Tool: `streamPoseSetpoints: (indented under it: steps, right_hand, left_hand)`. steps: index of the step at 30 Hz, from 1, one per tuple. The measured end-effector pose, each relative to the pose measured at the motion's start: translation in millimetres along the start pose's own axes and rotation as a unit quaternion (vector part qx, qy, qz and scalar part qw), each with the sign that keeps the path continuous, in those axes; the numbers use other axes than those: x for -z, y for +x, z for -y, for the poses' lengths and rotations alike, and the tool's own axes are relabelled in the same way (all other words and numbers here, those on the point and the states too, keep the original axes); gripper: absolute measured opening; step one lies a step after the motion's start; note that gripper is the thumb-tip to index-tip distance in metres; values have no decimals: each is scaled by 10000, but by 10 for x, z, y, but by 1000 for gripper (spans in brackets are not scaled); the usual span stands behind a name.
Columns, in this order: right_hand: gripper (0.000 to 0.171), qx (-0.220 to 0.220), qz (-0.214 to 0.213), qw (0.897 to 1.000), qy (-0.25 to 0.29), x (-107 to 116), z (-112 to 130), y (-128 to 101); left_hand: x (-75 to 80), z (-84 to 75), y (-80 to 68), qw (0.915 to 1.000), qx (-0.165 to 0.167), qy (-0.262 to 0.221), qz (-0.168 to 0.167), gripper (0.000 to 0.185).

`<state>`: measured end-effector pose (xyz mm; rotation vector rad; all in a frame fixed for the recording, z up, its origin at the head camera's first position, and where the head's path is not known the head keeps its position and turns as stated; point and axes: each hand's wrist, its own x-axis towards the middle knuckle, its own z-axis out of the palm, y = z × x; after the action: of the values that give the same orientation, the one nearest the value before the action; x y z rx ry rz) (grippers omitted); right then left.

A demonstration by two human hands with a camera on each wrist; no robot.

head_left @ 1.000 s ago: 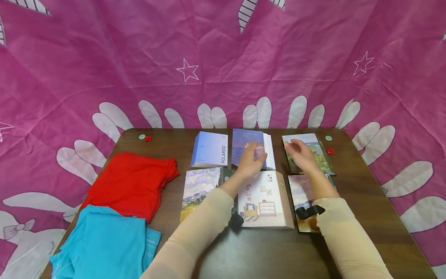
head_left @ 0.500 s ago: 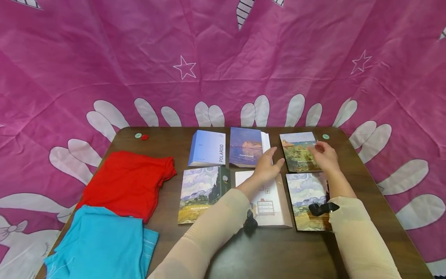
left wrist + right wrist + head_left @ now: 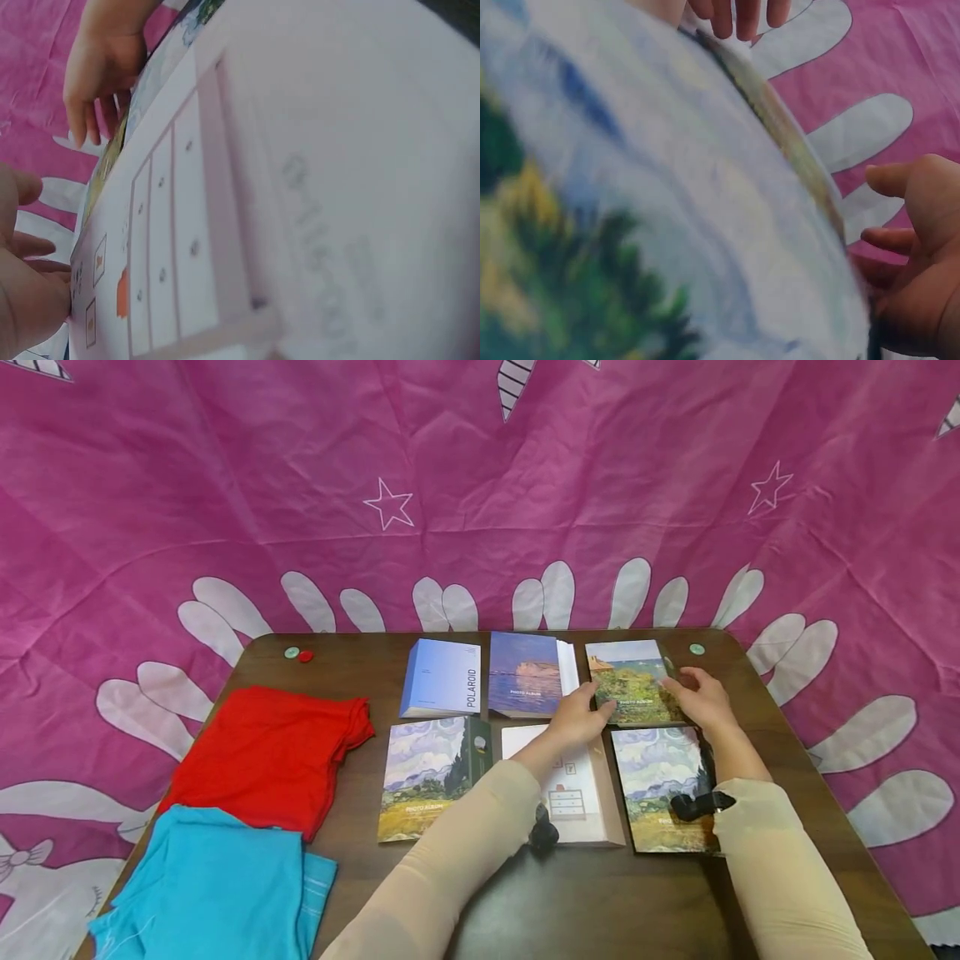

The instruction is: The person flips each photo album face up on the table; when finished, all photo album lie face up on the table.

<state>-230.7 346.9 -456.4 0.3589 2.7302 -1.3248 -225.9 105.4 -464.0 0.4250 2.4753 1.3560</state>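
We see a red folded cloth (image 3: 273, 756) beside a turquoise one (image 3: 213, 889) at the left of a dark wooden table (image 3: 600, 902). A blue Polaroid album (image 3: 442, 679) and a seascape album (image 3: 525, 675) line the far row, a cypress-landscape album (image 3: 427, 768) in front. Green (image 3: 292, 652) and red (image 3: 305, 656) buttons sit at the far left corner, another green button (image 3: 697, 649) far right, before a pink star-printed backdrop (image 3: 225, 485).
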Motion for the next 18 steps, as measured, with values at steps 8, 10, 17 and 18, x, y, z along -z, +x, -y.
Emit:
streamPoseSetpoints:
  steps: [8,10,17,18]
  right_hand:
    - [83,-390,8,9986,344,-5,-60,14]
    - [84,-440,57,9968,662,-12,-60,30]
    - [65,-741,405,9692,2314,29,-17,46]
    - [63,-729,378,9701,2282,34,1,53]
  left_hand:
    - [26,-40,26,9983,-18,352,459,60]
    - [35,-49,27,9983,60,295,499,60]
    - [-6,-105,39,9970,535,-362,436,67]
    - [-11,-114,47,9964,589,-470,399,68]
